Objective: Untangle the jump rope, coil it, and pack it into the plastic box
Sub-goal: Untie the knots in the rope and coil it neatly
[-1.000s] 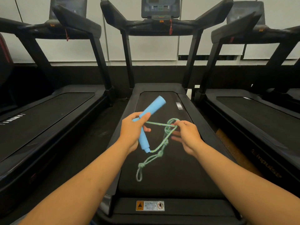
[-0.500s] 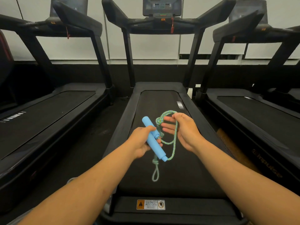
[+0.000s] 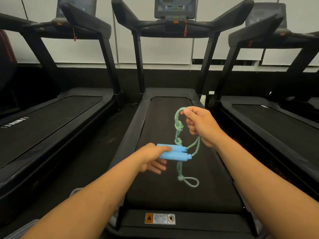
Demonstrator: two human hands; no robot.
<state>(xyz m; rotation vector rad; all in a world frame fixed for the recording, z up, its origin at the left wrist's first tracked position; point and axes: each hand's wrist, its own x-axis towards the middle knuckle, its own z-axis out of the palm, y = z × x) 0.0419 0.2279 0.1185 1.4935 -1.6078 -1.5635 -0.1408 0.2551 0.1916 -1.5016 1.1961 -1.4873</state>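
My left hand [image 3: 151, 158] holds the two blue foam handles [image 3: 174, 153] of the jump rope side by side, pointing right. The green braided rope [image 3: 178, 125] runs up from them, knotted in several places. My right hand [image 3: 200, 125] grips a bunch of rope and lifts it above the handles. A knotted loop [image 3: 189, 181] hangs below the handles over the belt. A clear plastic box's corner [image 3: 76, 191] shows behind my left forearm; most of the box is hidden.
I stand at the foot of the middle treadmill [image 3: 172, 200], its black belt under my hands. Two more treadmills flank it, left [image 3: 48, 116] and right [image 3: 269, 121]. Dark floor gaps run between them.
My right hand rose with the rope bunch. My left hand dropped and turned the handles from upright to lying flat, pointing right. The hanging loop swung to the right.
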